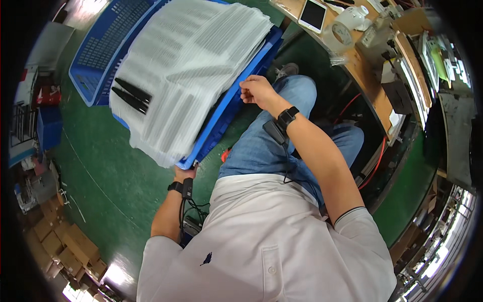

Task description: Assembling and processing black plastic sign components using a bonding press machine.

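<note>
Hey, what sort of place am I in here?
Probably a factory workshop or packing area: there's a blue plastic crate loaded with white foam-like sheets, stacked cardboard boxes, and a cluttered wooden workbench.

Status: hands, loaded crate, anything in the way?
Left hand at near corner of loaded crate; right hand curled beside it. White sheets piled inside. Two black strips on top.

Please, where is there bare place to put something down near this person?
The green floor looks bare between the blue crate and the cardboard boxes, to the left of the left hand. White sheets fill the crate. The wooden bench is crowded with a tablet and bottle.
</note>
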A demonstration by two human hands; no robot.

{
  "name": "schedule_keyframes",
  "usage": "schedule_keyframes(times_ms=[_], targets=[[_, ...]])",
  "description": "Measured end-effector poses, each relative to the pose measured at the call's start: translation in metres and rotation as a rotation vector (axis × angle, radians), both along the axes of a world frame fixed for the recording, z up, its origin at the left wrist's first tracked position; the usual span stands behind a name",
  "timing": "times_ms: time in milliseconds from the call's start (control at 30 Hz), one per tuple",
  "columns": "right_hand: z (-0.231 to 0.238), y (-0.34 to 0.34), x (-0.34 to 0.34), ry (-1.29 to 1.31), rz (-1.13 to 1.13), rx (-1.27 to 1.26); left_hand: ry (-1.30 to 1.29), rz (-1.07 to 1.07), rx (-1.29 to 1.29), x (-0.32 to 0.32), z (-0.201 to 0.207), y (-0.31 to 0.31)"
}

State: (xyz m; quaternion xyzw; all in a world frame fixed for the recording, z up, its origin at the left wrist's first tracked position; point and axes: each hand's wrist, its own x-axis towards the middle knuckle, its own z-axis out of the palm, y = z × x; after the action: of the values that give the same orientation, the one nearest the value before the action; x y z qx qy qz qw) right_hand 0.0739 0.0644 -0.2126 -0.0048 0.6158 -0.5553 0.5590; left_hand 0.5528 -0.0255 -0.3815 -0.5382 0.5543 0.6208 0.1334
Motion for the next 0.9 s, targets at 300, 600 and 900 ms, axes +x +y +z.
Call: schedule_keyframes(times_ms=[300,600,900], targets=[[0.002,0.022,-0.003,-0.045,-0.07,0.014,-0.403,-0.587,-0.425,-0.046,0.131,0.083],[0.054,0.036,-0.013,-0.011,-0.121,-0.148,0.089,-0.333,-0.584,0.039,0.046,0.049],[0.276,0.17,-0.027,0.446,-0.063,-0.615,0.437,0.887,-0.924,-0.027,0.285,-0.08]])
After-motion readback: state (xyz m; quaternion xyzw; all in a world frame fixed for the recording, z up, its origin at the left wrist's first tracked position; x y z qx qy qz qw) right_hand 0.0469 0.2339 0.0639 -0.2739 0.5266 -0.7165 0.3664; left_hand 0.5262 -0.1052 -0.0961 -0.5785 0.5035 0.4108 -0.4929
